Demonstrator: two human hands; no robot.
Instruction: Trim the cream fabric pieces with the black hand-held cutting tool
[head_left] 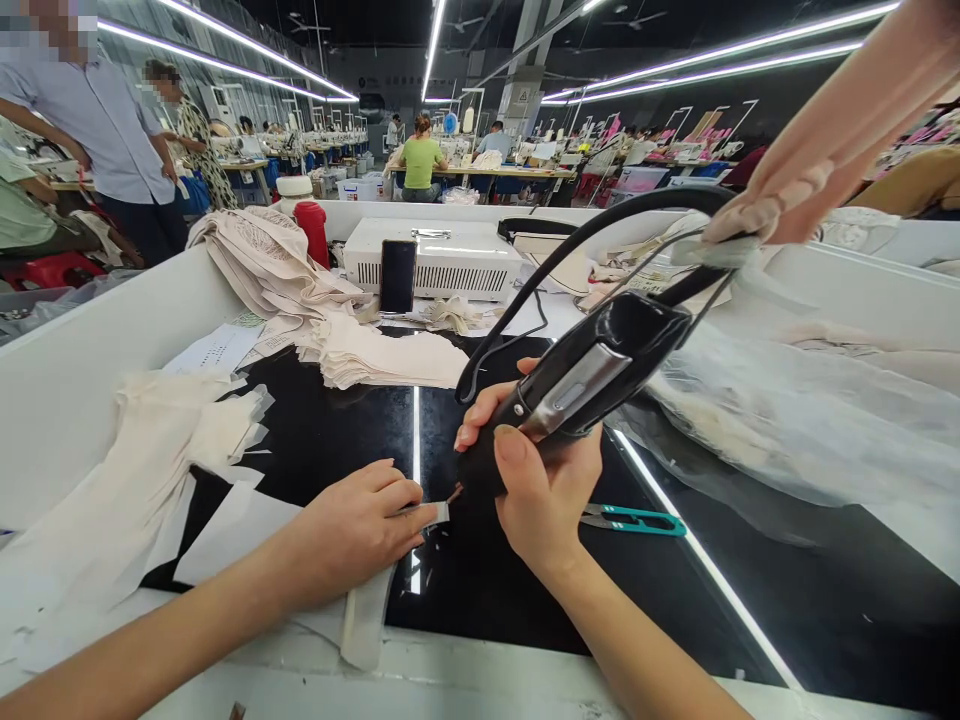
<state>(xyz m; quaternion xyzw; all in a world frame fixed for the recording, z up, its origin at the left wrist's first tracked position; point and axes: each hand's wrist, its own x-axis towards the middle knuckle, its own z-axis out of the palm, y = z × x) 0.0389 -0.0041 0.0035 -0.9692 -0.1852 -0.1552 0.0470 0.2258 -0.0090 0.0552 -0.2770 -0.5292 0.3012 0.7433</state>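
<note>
My right hand (544, 490) is wrapped round a black corded hand tool (592, 370) with a silver lever plate along its side. The tool tilts down to the left, and its narrow copper-coloured tip is close to a small pale fabric piece (441, 513). Whether the tip touches the fabric, I cannot tell. My left hand (367, 520) is closed, pinching that piece just above the glossy black work surface (465, 590). Teal-handled thread snips (637, 521) lie beside my right wrist. Under my left wrist are a white sheet (232, 530) and a pale strip (367, 620).
Cream fabric pieces (150, 450) are piled at left, with a layered stack (382, 355) behind. A phone (397, 275) leans on a vented white box (457, 265). Clear plastic wrapping (787, 430) covers the right side. The tool's thick cord (570, 250) arches overhead. Several people are beyond.
</note>
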